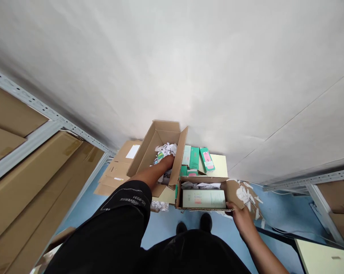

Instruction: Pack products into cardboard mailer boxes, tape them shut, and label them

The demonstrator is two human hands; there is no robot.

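I have my left hand (pixel 168 161) down inside the tall open carton (pixel 181 155) at the centre of the frame, in among loose shredded paper (pixel 172 148). Its fingers are buried, so from my feed I can't tell how far they are closed or whether they have hold of anything. My right hand (pixel 236 214), at lower right of centre, is curled closed at the right end of the smaller carton (pixel 178 195), gripping its near corner. In that carton a pale green box (pixel 203 199) lies along the near side, with crumpled paper (pixel 202 185) behind it. Just above, green packages (pixel 194 157) rest on the pale worktop (pixel 222 163).

I read this step as reaching into the paper fill while steadying the smaller carton. To my eye, the next move calls for a sure pinch by the left hand, then a lift clear of the tall carton's side flap, with the right hand keeping the smaller carton from tipping.
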